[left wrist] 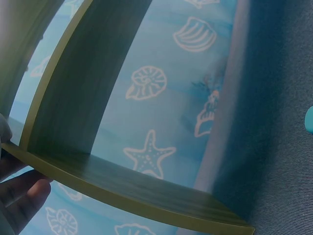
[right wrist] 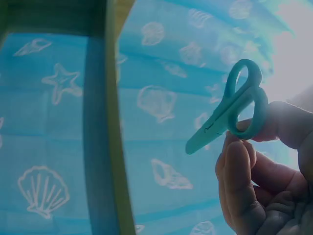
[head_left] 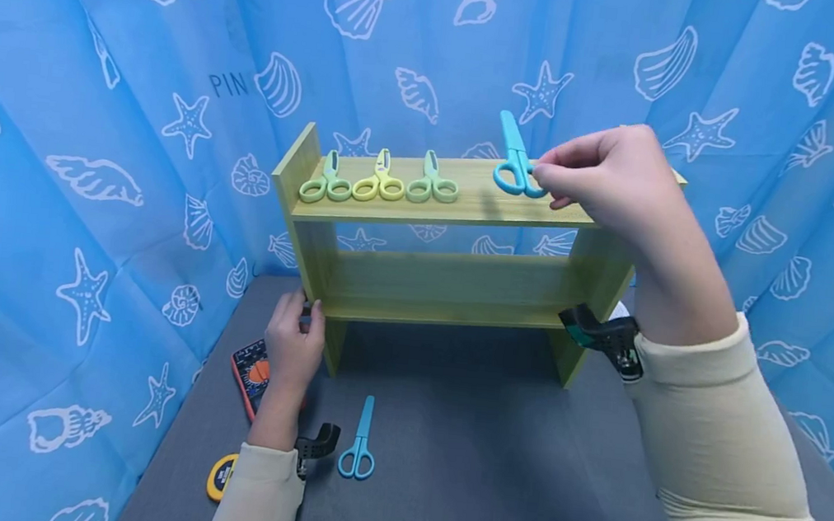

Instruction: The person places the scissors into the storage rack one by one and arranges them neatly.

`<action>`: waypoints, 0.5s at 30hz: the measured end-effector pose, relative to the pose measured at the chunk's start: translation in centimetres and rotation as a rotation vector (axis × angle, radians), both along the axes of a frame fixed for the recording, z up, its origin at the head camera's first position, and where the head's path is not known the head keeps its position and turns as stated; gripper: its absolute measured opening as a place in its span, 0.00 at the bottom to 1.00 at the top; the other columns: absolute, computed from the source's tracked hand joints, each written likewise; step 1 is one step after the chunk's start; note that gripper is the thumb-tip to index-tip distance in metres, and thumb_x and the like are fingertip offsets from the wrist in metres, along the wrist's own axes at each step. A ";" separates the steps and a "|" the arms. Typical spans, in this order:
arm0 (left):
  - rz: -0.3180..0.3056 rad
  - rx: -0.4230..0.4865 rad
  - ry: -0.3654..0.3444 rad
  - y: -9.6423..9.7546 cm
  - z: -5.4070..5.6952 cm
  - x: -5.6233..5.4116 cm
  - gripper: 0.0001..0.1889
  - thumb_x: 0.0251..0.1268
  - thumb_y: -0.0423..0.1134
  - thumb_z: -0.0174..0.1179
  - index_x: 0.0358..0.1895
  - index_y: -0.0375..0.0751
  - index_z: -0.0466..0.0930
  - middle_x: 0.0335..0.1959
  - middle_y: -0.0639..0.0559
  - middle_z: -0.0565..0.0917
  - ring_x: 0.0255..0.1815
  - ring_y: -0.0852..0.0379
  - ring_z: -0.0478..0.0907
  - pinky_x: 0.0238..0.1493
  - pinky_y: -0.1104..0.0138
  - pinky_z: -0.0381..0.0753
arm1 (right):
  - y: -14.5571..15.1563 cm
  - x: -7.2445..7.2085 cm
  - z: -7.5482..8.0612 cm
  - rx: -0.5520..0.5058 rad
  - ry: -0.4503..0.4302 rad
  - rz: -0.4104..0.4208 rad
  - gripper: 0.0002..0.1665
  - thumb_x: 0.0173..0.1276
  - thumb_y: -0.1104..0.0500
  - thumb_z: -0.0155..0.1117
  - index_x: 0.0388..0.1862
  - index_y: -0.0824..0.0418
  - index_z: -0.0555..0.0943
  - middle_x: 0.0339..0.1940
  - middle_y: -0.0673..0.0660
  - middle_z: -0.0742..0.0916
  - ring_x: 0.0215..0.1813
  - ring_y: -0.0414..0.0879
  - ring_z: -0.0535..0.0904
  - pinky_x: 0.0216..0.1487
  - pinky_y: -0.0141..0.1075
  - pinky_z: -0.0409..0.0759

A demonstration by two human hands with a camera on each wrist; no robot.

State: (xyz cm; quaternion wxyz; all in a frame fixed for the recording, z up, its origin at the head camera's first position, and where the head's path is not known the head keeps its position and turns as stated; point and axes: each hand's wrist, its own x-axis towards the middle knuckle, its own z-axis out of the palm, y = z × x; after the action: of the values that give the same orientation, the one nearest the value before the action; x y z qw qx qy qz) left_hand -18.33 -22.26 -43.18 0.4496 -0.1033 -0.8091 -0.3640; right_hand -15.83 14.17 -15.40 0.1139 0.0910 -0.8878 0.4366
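My right hand (head_left: 610, 178) pinches a pair of blue scissors (head_left: 517, 160) by one handle loop, blades pointing up, over the top board of a wooden shelf (head_left: 452, 288). In the right wrist view, thumb and fingers close on the loop of the scissors (right wrist: 230, 105). At the shelf's left side panel, my left hand (head_left: 294, 337) grips the panel's front edge, with fingers on the outer face in the left wrist view. Along the top board lie green scissors (head_left: 328, 182), yellow scissors (head_left: 379, 181) and another green pair (head_left: 432, 183), blades toward the back.
Another pair of blue scissors (head_left: 360, 442) lies on the grey table (head_left: 459, 463) before the shelf. A multimeter (head_left: 252, 372) and a yellow tape measure (head_left: 220, 477) lie at the left, partly hidden by my left arm. A blue seashell curtain (head_left: 421, 46) hangs behind.
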 end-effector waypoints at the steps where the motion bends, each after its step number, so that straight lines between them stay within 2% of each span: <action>1: 0.000 0.002 0.007 0.0 0.0 0.0 0.12 0.73 0.32 0.60 0.55 0.31 0.81 0.44 0.39 0.82 0.41 0.45 0.83 0.31 0.54 0.85 | -0.2 -0.7 0.2 0.022 -0.009 0.000 0.22 0.72 0.48 0.66 0.55 0.62 0.87 0.46 0.54 0.89 0.42 0.50 0.86 0.46 0.42 0.79; 5: -0.002 0.008 0.028 -0.1 -0.1 -0.1 0.12 0.72 0.30 0.61 0.54 0.30 0.81 0.43 0.39 0.82 0.39 0.43 0.83 0.29 0.52 0.85 | -1.0 -3.2 0.6 0.084 -0.030 0.033 0.21 0.72 0.51 0.63 0.54 0.62 0.87 0.53 0.58 0.86 0.42 0.52 0.86 0.46 0.42 0.81; 8: -0.004 0.012 0.033 -0.1 -0.1 -0.2 0.12 0.72 0.30 0.61 0.54 0.30 0.81 0.42 0.39 0.82 0.39 0.43 0.82 0.28 0.51 0.84 | -1.5 -5.0 0.6 0.121 -0.051 0.066 0.19 0.70 0.53 0.62 0.52 0.64 0.88 0.54 0.59 0.85 0.40 0.51 0.86 0.36 0.39 0.80; 12: -0.010 0.016 0.038 -0.1 -0.1 -0.1 0.12 0.72 0.29 0.61 0.55 0.31 0.81 0.42 0.40 0.82 0.39 0.43 0.83 0.28 0.51 0.84 | -1.8 -6.7 0.0 0.161 -0.096 0.077 0.18 0.69 0.55 0.63 0.51 0.63 0.88 0.45 0.57 0.86 0.30 0.46 0.82 0.24 0.36 0.72; 15: -0.015 0.008 0.028 -0.2 -0.1 -0.1 0.12 0.72 0.30 0.62 0.55 0.31 0.81 0.43 0.40 0.82 0.40 0.45 0.83 0.29 0.55 0.85 | -2.0 -7.4 -0.6 0.164 -0.129 0.083 0.17 0.69 0.56 0.64 0.50 0.65 0.88 0.33 0.55 0.85 0.22 0.42 0.74 0.22 0.35 0.70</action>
State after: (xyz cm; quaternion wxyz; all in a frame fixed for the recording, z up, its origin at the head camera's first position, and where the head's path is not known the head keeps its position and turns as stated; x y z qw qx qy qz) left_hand -18.45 -22.41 -43.25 0.4586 -0.1126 -0.8004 -0.3693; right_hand -23.25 12.17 -15.99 0.0308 0.1084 -0.9214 0.3719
